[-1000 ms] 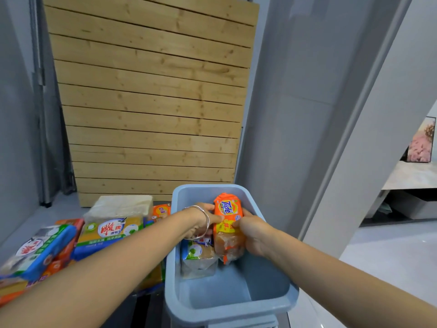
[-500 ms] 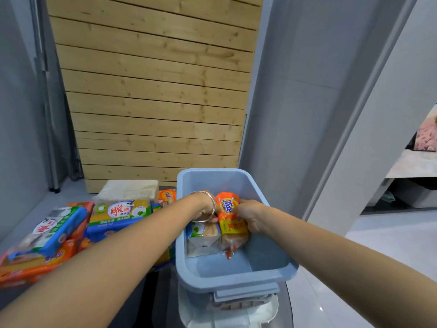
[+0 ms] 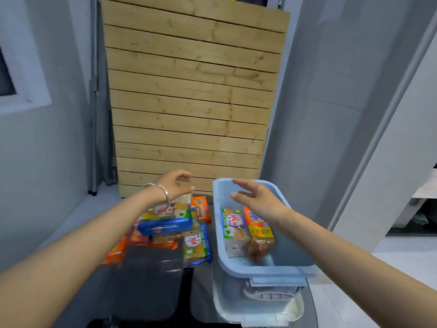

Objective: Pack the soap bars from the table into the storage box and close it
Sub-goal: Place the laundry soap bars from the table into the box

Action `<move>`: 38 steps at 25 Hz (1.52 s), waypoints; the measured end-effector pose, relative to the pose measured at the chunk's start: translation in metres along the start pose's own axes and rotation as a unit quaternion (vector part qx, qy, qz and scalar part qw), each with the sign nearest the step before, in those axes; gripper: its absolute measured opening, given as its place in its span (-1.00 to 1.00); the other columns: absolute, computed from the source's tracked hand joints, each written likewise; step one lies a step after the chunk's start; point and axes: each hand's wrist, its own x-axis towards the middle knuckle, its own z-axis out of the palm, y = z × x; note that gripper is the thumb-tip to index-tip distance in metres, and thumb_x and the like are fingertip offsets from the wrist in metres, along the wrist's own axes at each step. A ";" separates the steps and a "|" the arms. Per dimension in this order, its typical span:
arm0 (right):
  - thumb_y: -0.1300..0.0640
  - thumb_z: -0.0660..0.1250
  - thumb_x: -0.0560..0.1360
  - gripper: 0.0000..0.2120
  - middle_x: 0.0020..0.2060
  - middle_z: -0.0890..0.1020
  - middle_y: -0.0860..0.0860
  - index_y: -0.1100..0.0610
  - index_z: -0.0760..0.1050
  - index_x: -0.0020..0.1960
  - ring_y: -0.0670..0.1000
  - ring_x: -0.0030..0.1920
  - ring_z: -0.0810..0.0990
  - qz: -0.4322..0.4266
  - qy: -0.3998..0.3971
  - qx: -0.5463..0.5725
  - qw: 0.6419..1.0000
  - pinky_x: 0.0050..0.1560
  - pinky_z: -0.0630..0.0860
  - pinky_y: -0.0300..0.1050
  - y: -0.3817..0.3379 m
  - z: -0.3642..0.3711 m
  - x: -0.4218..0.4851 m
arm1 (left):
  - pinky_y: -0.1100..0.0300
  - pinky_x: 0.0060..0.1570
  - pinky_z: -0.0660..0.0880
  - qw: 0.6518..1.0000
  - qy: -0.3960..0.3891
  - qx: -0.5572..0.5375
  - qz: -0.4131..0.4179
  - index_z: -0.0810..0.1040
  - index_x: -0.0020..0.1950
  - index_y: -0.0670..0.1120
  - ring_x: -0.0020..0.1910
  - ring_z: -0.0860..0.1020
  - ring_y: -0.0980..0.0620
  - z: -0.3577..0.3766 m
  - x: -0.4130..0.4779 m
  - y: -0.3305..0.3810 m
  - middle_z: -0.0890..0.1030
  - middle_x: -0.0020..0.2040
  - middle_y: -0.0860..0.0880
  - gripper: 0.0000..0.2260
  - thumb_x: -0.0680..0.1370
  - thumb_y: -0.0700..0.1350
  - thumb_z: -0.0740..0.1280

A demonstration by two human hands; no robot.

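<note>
The light blue storage box stands open at the right of the dark table. Two wrapped soap bars stand inside it: a green-and-white one and an orange one side by side. A pile of several wrapped soap bars lies on the table left of the box. My left hand, with a silver bracelet on its wrist, hovers empty above the far end of the pile, fingers curled and apart. My right hand is spread open over the box, just above the two bars, holding nothing.
A white lid-like tray sits under the box's near end. A wooden slat panel leans on the wall behind the table. The dark table top shows in front of the pile. Grey walls close in on both sides.
Both hands let go of the orange soap bar, which now stands in the box beside the green one. My left hand moved left over the pile; my right hand rose and spread.
</note>
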 end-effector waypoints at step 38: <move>0.07 0.40 0.47 -0.83 -0.09 0.74 0.01 -0.07 0.54 0.05 -0.01 -0.21 0.68 0.119 -0.018 0.158 0.980 -0.11 0.54 -0.12 0.021 -0.042 -0.030 | 0.49 0.02 0.45 0.960 0.021 -0.280 0.003 0.20 0.44 0.11 0.15 0.46 0.35 0.094 -0.055 0.030 0.42 0.32 0.11 -0.55 0.56 0.05 0.16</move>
